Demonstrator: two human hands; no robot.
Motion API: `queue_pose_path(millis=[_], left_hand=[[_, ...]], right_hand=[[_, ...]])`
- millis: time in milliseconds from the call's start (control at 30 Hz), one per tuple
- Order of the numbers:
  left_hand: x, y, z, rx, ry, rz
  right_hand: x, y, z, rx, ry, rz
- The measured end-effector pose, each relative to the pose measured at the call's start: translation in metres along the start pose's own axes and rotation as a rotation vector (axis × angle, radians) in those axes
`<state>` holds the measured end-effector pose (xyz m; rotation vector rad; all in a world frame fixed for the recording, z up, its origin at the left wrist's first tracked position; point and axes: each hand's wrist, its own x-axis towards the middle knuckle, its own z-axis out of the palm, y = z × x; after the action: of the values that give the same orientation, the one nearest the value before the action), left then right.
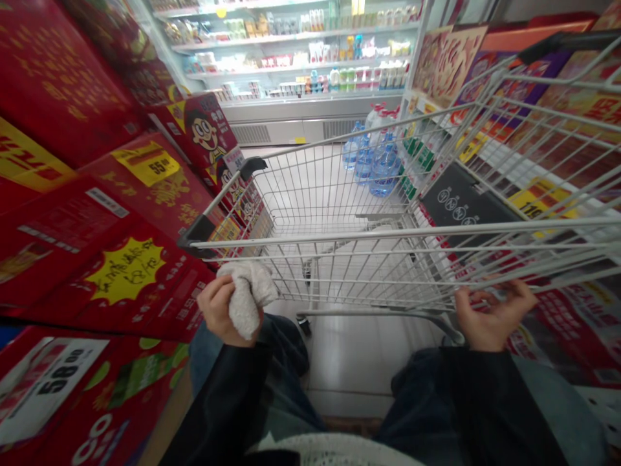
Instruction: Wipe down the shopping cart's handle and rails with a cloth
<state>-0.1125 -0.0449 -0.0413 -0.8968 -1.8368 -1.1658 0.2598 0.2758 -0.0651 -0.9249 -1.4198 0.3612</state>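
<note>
A wire shopping cart [339, 233] stands sideways in front of my knees, its grey corner pieces at the left. My left hand [220, 310] is closed on a bunched white cloth [247, 298], which lies against the near left wires of the basket. At the lower right of the basket, my right hand [490, 320] has its fingers curled round the near wires, palm turned up. Those fingertips are partly hidden among the wires. Inside the cart, a dark panel with white round symbols [456, 204] is fixed toward the right end.
Red gift boxes [160, 278] with yellow price signs are stacked close on the left. Shelves of boxed goods [514, 84] line the right side. Large water bottles [383, 168] stand on the floor ahead, before a lit refrigerated display [301, 71]. A white woven rim [349, 446] shows below me.
</note>
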Motion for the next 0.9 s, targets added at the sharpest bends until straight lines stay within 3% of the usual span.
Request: queue_pose_path(millis=[100, 200, 367, 600, 800, 900], left_hand=[[-0.009, 0.004, 0.001, 0.025, -0.004, 0.089], [-0.002, 0.012, -0.002, 0.029, -0.037, 0.129], [0.016, 0.024, 0.0, 0.059, 0.059, 0.116], [-0.002, 0.023, -0.002, 0.039, -0.049, 0.159], [0.019, 0.043, -0.002, 0.0, 0.064, 0.107], [0.012, 0.043, 0.002, 0.008, 0.034, 0.105]], right_hand=[[0.0, -0.001, 0.001, 0.012, -0.002, -0.008], [0.001, -0.002, 0.001, 0.008, 0.0, 0.005], [0.001, -0.004, 0.001, 0.005, 0.002, 0.014], [0.0, -0.002, 0.001, -0.007, -0.012, 0.041], [0.001, -0.004, 0.0, -0.012, -0.004, 0.037], [0.001, -0.004, 0.001, -0.003, -0.003, 0.044]])
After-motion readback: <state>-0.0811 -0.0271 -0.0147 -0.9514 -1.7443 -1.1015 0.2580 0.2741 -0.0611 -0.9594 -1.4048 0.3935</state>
